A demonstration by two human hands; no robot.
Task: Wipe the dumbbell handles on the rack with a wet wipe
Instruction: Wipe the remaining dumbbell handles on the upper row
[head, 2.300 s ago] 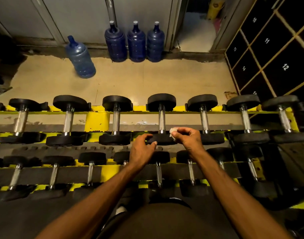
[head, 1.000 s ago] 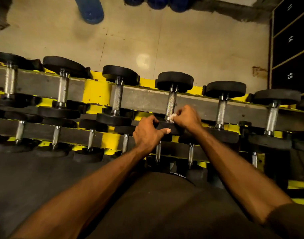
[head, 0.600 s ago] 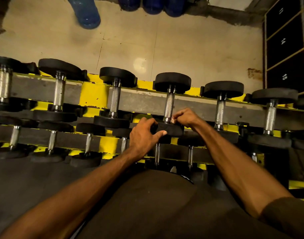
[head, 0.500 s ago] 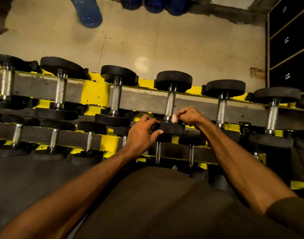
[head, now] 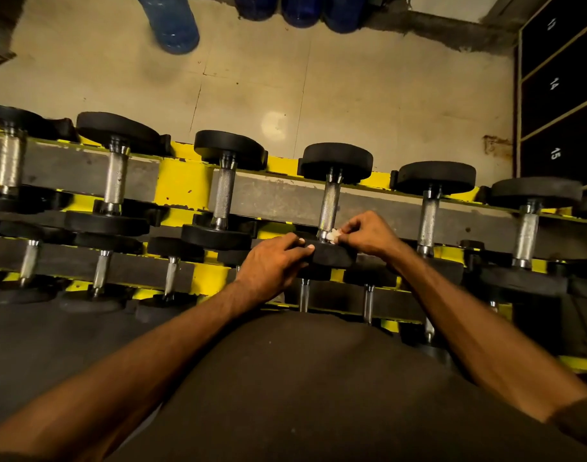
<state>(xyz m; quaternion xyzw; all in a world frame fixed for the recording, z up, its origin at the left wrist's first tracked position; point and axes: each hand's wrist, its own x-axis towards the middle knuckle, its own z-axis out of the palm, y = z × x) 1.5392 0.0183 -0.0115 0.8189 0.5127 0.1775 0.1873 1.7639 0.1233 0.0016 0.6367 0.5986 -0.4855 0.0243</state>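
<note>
- A beige tiled floor point(head: 352, 95) is stretching out beyond the hands, with blue water jugs point(head: 172, 25) standing at its far edge and dark numbered lockers point(head: 555, 95) rising off to the right of the right hand.
- A yellow-and-grey rack point(head: 182, 185) is running across the view under both hands. Its upper tier is carrying a row of black-headed dumbbells with knurled steel grips.
- A lower tier of smaller dumbbells point(head: 100, 278) is lying nearer the person, below the wrists.
- The left hand point(head: 275, 265) is gripping one dumbbell point(head: 332, 255) by its near head, with the fingers curling over the head's top edge.
- The right hand point(head: 368, 233), just right of the left hand, is pinching a small crumpled white wet wipe point(head: 333, 235) between thumb and fingertips.
- The wet wipe is pressing against the near end of that dumbbell's handle point(head: 330, 201), between the two hands.
- The rest of the handle is showing bare beyond the hands.
</note>
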